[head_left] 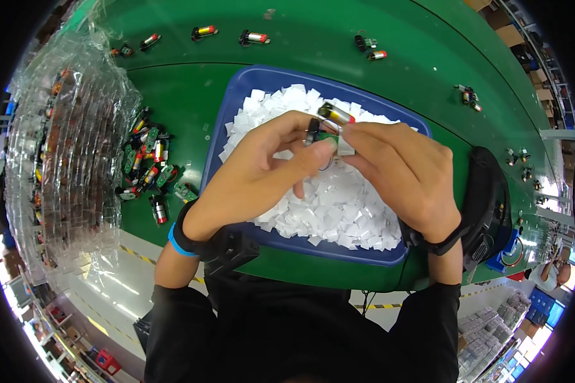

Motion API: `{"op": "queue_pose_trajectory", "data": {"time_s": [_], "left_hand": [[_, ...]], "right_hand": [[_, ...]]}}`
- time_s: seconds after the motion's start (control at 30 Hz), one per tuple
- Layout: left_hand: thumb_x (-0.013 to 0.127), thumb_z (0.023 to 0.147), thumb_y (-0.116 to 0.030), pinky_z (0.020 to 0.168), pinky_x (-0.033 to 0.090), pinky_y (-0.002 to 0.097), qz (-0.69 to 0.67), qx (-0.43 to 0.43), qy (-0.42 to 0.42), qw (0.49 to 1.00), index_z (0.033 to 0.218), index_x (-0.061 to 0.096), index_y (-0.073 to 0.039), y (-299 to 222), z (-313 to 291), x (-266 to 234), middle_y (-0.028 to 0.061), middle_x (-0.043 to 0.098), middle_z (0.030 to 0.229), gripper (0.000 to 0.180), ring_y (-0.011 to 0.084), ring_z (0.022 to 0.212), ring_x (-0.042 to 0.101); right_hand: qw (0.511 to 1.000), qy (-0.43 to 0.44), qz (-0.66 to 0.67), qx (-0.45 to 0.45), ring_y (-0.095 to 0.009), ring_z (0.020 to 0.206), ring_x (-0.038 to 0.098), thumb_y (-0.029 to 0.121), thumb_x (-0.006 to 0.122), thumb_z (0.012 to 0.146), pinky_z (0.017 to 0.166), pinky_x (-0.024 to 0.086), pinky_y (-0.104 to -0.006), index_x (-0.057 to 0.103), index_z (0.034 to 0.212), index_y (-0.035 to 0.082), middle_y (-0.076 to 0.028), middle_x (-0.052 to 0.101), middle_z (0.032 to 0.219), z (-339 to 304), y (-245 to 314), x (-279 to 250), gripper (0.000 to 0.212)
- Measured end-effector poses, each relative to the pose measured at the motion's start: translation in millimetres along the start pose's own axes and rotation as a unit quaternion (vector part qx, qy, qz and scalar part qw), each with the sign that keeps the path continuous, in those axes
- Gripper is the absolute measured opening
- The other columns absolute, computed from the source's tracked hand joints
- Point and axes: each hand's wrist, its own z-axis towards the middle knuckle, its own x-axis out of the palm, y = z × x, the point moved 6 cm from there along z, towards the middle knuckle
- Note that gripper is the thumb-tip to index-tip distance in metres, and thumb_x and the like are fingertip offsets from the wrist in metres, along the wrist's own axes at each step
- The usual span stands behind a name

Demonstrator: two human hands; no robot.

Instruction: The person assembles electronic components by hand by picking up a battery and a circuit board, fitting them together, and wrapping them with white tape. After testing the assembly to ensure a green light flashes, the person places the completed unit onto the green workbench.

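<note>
Above the middle of a blue tray (pixel 218 159), my left hand (pixel 268 159) is closed on a small green circuit board (pixel 328 136) with a black round part at its end. Thin wires link the board to a small cylindrical battery (pixel 337 113) with a gold, red and silver wrap, which sits just above my fingertips. My right hand (pixel 402 166) meets the board from the other side, its thumb and fingers pinched on a small white square (pixel 346 148). Fingers partly hide the board. Loose white squares (pixel 326 201) fill the tray below both hands.
Left of the tray lies a heap of battery-and-board assemblies (pixel 150 159), beside a tall stack of clear plastic trays (pixel 76 159). More assemblies (pixel 204 32) are spaced along the far side of the green table (pixel 313 38). A black curved object (pixel 485 204) stands at the right.
</note>
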Motion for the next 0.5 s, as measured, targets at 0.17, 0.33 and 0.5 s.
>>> {"op": "queue_pose_trajectory", "data": {"time_s": [0.17, 0.33, 0.5], "left_hand": [[0.065, 0.102, -0.02, 0.057, 0.046, 0.0198, 0.033, -0.057, 0.011, 0.998, 0.127, 0.057, -0.001, 8, -2, -2, 0.0036, 0.064, 0.104, 0.033, 0.0053, 0.075, 0.056], [0.063, 0.101, -0.012, 0.055, 0.045, 0.0186, 0.072, -0.028, -0.013, 0.997, 0.126, 0.057, -0.003, 4, -6, -4, 0.0026, 0.066, 0.102, 0.027, 0.0051, 0.076, 0.057], [0.062, 0.1, -0.011, 0.053, 0.045, 0.0198, 0.156, 0.065, -0.049, 0.984, 0.121, 0.058, -0.003, -7, -7, 5, 0.0032, 0.066, 0.101, 0.023, 0.0061, 0.075, 0.058]], "right_hand": [[0.999, 0.012, -0.032, -0.037, -0.024, 0.081, 0.073, 0.01, 0.074, 0.075, 0.063, 0.058, -0.0337, 0.072, 0.095, 0.005, -0.011, 0.074, 0.101, -4, 12, -6, 0.02], [0.994, -0.069, -0.07, -0.038, -0.022, 0.089, 0.07, 0.008, 0.071, 0.073, 0.059, 0.057, -0.0303, 0.07, 0.091, 0.003, -0.01, 0.071, 0.106, -7, 12, -1, 0.019], [0.995, -0.028, -0.098, -0.012, -0.019, 0.087, 0.068, 0.007, 0.07, 0.072, 0.055, 0.054, -0.0283, 0.069, 0.091, 0.002, -0.007, 0.069, 0.102, -7, 14, 5, 0.02]]}}
